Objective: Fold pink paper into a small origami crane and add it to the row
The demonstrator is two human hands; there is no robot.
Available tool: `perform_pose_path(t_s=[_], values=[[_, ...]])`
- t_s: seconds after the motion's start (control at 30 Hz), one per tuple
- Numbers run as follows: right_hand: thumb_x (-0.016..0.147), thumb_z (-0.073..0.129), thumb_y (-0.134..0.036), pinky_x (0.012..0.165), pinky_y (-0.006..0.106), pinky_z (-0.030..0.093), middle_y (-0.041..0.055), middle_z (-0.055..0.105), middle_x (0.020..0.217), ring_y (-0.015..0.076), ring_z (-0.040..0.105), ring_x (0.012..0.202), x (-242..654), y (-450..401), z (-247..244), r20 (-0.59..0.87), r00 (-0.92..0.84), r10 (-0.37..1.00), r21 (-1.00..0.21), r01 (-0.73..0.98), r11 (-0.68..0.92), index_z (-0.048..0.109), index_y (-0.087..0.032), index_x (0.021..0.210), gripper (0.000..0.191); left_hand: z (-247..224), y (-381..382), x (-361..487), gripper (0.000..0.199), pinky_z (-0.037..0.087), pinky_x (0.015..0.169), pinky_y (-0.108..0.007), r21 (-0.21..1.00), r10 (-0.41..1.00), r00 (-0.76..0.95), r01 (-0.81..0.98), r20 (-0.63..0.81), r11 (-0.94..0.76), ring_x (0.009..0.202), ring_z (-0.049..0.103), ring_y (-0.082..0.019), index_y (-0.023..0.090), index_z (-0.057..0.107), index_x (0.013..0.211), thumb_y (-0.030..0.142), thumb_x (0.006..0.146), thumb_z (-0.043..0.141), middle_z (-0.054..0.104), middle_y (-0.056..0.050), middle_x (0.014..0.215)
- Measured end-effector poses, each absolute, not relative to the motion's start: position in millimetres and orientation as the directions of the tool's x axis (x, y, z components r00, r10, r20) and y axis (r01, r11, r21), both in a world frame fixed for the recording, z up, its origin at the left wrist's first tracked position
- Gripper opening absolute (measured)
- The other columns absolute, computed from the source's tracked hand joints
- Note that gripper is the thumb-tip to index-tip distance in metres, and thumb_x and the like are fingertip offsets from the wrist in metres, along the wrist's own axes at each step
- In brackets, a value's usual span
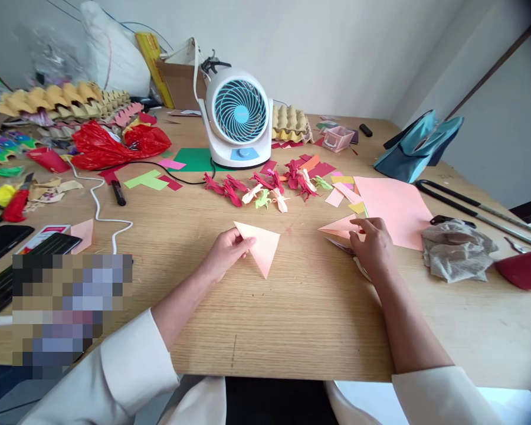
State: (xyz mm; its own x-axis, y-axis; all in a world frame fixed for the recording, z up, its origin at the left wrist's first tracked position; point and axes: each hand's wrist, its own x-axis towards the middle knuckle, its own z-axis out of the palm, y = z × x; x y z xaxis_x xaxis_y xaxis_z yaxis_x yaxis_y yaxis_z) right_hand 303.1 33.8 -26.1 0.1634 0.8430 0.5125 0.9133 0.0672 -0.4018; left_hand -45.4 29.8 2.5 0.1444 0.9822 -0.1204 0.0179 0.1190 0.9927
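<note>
My left hand (228, 251) pinches a pale pink paper triangle (262, 245) between thumb and fingers, raised over the table with one point downward. To the right, my right hand (374, 242) has its thumb and index finger curled at a second pink paper piece (338, 226), which tapers to a point on the left. Beneath that hand lies a pair of scissors (363, 270), blades toward the left and partly covered. A large pink sheet (396, 206) lies just beyond my right hand.
Small folded paper figures (262, 198) in red, pink and green lie before a white fan (240, 118). Paper scraps (148, 180) and a marker (118, 193) are farther left. A crumpled grey cloth (458, 251) and a blue bag (413, 147) stand right.
</note>
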Motion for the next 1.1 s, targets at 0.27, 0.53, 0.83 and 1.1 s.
perform_pose_path(t_s=[0.27,0.53,0.83,1.1], values=[[0.082,0.056,-0.021,0.061,0.032,0.049,0.0066,0.064,0.094,0.0172,0.063,0.067,299,37,-21,0.586,0.214,0.782,-0.484,0.866,0.126,0.071,-0.019,0.082,0.015,9,29,-53,0.019,0.044,0.065,-0.027,0.94,0.96,-0.008,0.206,0.279,-0.272,0.071,0.057,-0.015,0.017,0.06,0.087,0.032,0.079,0.066,0.063,-0.001,0.08],[0.086,0.057,-0.021,0.065,0.029,0.054,0.0053,0.07,0.102,0.0158,0.069,0.07,277,26,-10,0.622,0.227,0.75,-0.608,0.743,0.279,0.062,-0.021,0.092,0.008,15,24,-59,0.015,0.041,0.079,-0.038,0.143,0.7,0.368,0.82,0.612,-0.555,0.088,0.055,-0.024,0.02,0.055,0.082,0.007,0.077,0.062,0.062,-0.005,0.091],[0.086,0.055,-0.009,0.09,0.04,0.052,0.0078,0.07,0.105,0.022,0.067,0.102,242,8,-2,0.705,-0.066,0.706,-0.488,0.677,0.551,0.057,-0.022,0.092,0.015,-3,26,-54,0.021,0.044,0.079,-0.035,0.283,0.85,0.453,0.806,0.27,-0.52,0.091,0.057,-0.023,0.02,0.06,0.082,0.032,0.075,0.076,0.061,-0.005,0.096],[0.086,0.054,-0.004,0.078,0.034,0.052,0.0084,0.062,0.107,0.0206,0.063,0.097,223,-3,-2,0.66,-0.259,0.705,-0.439,0.629,0.642,0.059,-0.023,0.097,0.022,-2,23,-56,0.021,0.045,0.082,-0.039,0.228,0.856,0.437,0.836,0.275,-0.5,0.094,0.057,-0.025,0.019,0.063,0.09,0.037,0.082,0.071,0.062,-0.007,0.1]])
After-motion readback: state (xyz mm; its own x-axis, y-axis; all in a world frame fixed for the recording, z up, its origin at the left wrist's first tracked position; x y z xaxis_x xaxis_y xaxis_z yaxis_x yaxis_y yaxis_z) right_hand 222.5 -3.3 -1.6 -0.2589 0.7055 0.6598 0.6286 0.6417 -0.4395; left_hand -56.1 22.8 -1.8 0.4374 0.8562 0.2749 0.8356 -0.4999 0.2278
